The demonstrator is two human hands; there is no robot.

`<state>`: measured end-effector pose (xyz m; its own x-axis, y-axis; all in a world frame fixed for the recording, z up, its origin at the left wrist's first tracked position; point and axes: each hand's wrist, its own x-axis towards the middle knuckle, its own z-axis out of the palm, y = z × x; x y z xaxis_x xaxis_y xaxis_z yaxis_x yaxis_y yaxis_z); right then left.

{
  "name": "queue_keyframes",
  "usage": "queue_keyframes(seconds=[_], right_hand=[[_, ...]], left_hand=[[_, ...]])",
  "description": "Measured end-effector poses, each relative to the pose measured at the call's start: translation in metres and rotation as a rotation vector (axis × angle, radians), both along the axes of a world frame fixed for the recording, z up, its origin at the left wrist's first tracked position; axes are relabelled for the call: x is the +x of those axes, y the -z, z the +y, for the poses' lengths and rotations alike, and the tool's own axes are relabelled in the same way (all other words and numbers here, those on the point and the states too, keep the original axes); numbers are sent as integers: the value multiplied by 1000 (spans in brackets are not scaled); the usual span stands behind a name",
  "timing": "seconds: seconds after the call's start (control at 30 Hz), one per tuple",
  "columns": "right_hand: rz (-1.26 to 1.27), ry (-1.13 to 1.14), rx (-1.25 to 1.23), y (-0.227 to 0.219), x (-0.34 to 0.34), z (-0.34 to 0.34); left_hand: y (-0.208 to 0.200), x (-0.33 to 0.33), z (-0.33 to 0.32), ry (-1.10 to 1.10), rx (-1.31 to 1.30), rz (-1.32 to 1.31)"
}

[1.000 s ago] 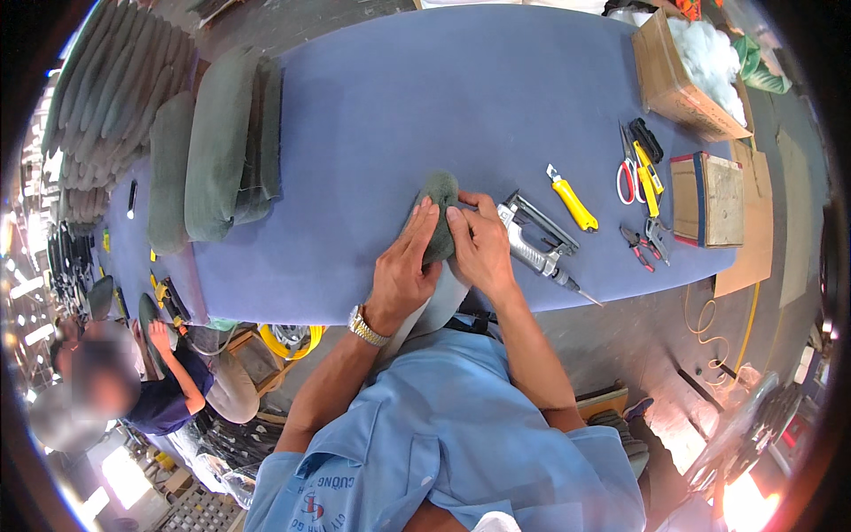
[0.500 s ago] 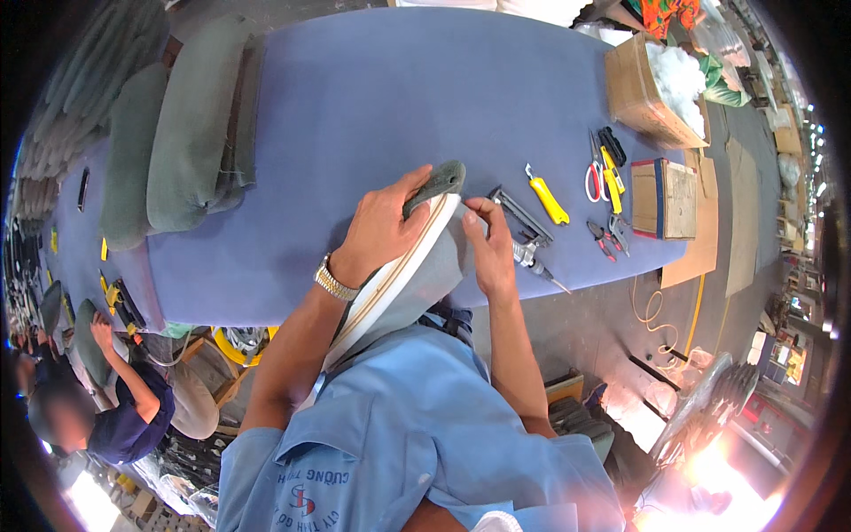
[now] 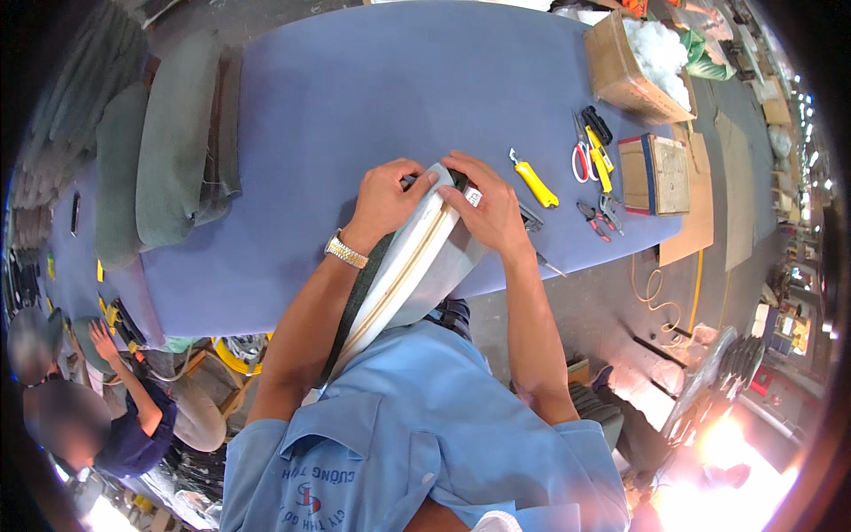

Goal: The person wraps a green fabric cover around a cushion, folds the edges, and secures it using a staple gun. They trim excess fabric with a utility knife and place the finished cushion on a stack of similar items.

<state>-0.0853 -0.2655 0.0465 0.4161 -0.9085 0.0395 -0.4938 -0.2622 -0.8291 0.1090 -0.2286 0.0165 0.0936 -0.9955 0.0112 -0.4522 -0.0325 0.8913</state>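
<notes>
A long padded panel (image 3: 401, 266) slants from my lap up to the table edge. White padding and a thin brown strip show along its side, with smooth grey material on its right and dark grey fabric (image 3: 356, 297) down its left. At the upper end, my left hand (image 3: 387, 199) is closed, fingers and thumb pinching the edge. From the other side my right hand (image 3: 489, 206) grips the same end, thumb toward the left hand. A small white label (image 3: 473, 196) shows beside the right thumb. Behind the right hand, a nail gun (image 3: 530, 219) is mostly hidden.
On the blue table (image 3: 355, 80) lie a yellow-handled tool (image 3: 535, 185), scissors (image 3: 581, 161), a yellow cutter (image 3: 601, 166) and pliers (image 3: 594, 222). Cartons (image 3: 634, 89) stand right, one holding white stuffing. Grey cushions (image 3: 177, 142) lie left. A co-worker (image 3: 137, 417) sits lower left.
My right hand has moved left onto the panel's upper end. The left hand has shifted its grip there. The panel has turned, showing dark fabric along its left, and the nail gun is now mostly covered.
</notes>
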Motion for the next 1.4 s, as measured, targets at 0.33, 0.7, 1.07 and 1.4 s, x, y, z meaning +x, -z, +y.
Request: queue_keyframes(seconds=[0.33,0.7,1.07,1.4], right_hand=[[-7,-63,107,8,-8,-14],[18,-91,226,9,-22,-30],[-21,-48,242,32,-37,-37],[-61,-1,258,31,-40,-32]], left_hand=[[-26,-11,45,176,-100,-114],[-11,-27,18,245,75,-191],[-10,-54,-4,168,145,-300],[-10,-61,-8,177,158,-281]])
